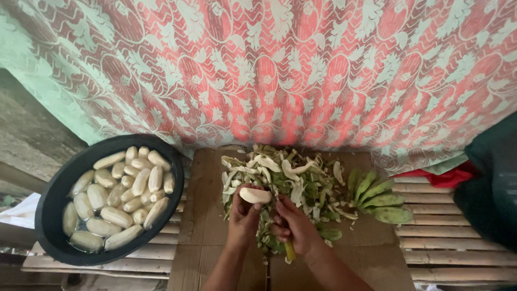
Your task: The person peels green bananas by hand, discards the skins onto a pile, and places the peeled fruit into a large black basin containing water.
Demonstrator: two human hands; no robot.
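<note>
My left hand (243,215) grips a pale, partly peeled banana (254,195) whose white end points up and right. My right hand (293,226) sits close beside it, closed around a knife with a yellow-green handle (290,249) that sticks out below the fist; the blade is hidden. Both hands work over a heap of green and white peels (285,178) on a brown cardboard sheet (202,215).
A black basin (56,199) at the left holds several peeled bananas (121,196) in water. Unpeeled green bananas (377,196) lie at the right of the peels. A bamboo slat platform (452,248) lies underneath, a red and green patterned cloth (280,70) hangs behind, and dark fabric (493,183) sits at the right.
</note>
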